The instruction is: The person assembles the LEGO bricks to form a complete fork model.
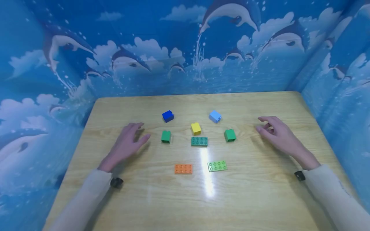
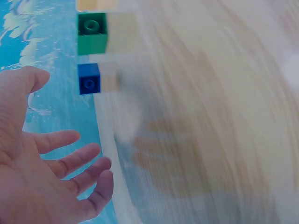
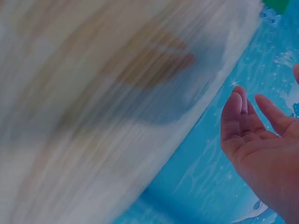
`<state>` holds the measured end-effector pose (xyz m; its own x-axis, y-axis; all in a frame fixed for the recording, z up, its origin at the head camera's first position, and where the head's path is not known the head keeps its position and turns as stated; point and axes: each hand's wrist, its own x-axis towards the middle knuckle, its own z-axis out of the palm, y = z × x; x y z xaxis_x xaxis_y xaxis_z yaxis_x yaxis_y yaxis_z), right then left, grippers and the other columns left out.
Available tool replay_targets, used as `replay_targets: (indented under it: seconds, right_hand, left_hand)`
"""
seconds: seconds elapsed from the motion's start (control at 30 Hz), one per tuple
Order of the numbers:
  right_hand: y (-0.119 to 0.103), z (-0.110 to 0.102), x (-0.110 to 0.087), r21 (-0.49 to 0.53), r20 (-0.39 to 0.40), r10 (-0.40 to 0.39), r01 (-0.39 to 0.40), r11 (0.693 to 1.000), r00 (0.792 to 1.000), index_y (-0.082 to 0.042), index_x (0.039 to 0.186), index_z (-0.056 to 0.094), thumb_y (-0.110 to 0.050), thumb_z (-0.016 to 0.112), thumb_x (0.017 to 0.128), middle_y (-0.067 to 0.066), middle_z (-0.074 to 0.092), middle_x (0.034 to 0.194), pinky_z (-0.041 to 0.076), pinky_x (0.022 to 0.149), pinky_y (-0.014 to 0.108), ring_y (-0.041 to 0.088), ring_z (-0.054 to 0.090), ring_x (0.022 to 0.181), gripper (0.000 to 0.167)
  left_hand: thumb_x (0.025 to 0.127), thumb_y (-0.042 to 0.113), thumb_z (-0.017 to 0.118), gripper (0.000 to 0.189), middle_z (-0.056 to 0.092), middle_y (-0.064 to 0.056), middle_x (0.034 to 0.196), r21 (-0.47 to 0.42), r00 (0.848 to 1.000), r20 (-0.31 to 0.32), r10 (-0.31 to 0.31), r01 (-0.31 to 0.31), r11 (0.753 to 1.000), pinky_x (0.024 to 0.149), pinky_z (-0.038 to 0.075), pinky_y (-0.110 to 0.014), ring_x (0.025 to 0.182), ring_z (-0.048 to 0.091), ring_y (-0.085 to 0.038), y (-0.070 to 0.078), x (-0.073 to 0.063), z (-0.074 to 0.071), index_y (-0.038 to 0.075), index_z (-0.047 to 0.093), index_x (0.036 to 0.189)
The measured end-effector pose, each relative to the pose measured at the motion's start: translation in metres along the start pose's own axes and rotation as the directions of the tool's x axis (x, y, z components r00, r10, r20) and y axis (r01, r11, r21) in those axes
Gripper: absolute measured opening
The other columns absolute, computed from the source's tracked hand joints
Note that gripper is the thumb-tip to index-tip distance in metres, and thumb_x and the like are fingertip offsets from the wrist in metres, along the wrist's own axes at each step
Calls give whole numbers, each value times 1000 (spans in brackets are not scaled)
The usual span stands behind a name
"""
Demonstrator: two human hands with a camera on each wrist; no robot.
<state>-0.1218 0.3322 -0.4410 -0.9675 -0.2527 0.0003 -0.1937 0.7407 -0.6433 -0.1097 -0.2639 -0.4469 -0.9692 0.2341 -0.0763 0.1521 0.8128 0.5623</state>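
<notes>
My left hand (image 1: 126, 143) is held over the left part of the table, fingers spread and relaxed, holding nothing. Nearest to it are a green brick (image 1: 166, 136) and a dark blue brick (image 1: 168, 116); both also show in the left wrist view. Over on the right, my right hand (image 1: 278, 135) hovers with loosely bent fingers and nothing in them. Closest to that hand is another green brick (image 1: 230, 135), with a light blue brick (image 1: 215, 116) behind it. Between the hands lie a yellow brick (image 1: 196, 128) and a flat dark green brick (image 1: 199, 141).
Toward the front of the wooden table (image 1: 138, 205) lie an orange brick (image 1: 183, 169) and a light green brick (image 1: 217, 166), studs up. A blue curtain (image 1: 185, 80) printed with dolphins closes off the back and both sides. Dark wrist cameras sit at both sleeves.
</notes>
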Motion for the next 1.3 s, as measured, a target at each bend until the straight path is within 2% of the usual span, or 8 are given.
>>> replay_targets:
  seconds: [0.1,0.17,0.47,0.63,0.77,0.93,1.1,1.3]
  right_hand:
    - [-5,3,-1,56,-20,-6,8,998,1000,-1,155,54,-33,62,113,22,62,142,49,88,18,36,63,118,53]
    - [-8,5,0,94,-16,-10,11,996,1000,0,154,54,-30,62,114,22,64,138,46,87,13,37,63,118,51]
    - [-16,13,6,187,116,65,-86,979,991,2,156,51,-31,62,114,20,66,135,53,85,21,31,62,117,54]
    - [-19,19,7,296,220,116,-180,938,968,1,158,48,-31,64,113,20,63,132,59,80,32,26,65,108,58]
    - [-24,25,10,347,259,126,-214,913,958,1,157,49,-32,67,112,20,63,124,58,77,32,25,66,98,59]
    - [-32,33,14,349,279,127,-224,910,952,1,157,49,-33,69,110,19,65,120,57,75,32,26,65,93,61]
    - [-35,38,19,329,307,140,-244,912,941,1,159,46,-37,69,110,18,66,118,57,78,33,26,65,93,67]
    - [-38,42,24,322,310,139,-242,915,940,4,160,44,-34,70,109,16,66,111,56,74,32,25,63,90,68]
  left_hand:
    - [110,59,58,78,53,-21,150,-78,999,22,-38,39,996,113,42,-67,137,51,-42,8,0,1,5,43,164]
    - [110,57,58,76,55,-21,147,-111,998,37,-56,59,992,111,44,-66,134,53,-42,11,1,2,4,43,163]
    - [112,48,61,66,65,-16,130,-219,992,92,-89,108,970,96,54,-55,118,61,-33,19,3,9,6,47,161]
    - [111,51,61,69,65,-15,132,-254,982,151,-110,146,956,94,55,-50,120,61,-32,23,6,13,10,44,164]
    - [110,52,63,73,66,-13,127,-292,978,181,-107,158,943,86,57,-45,113,64,-30,25,8,16,12,41,166]
    - [109,50,66,74,70,-12,113,-402,972,214,-93,174,899,78,56,-43,97,68,-29,29,12,18,13,40,166]
    - [107,48,70,72,73,-13,108,-484,962,264,-76,200,852,78,56,-43,94,69,-31,32,19,21,17,41,165]
    - [104,43,76,67,71,-13,98,-498,943,304,-138,281,820,60,46,-31,80,64,-27,37,27,29,19,49,161]
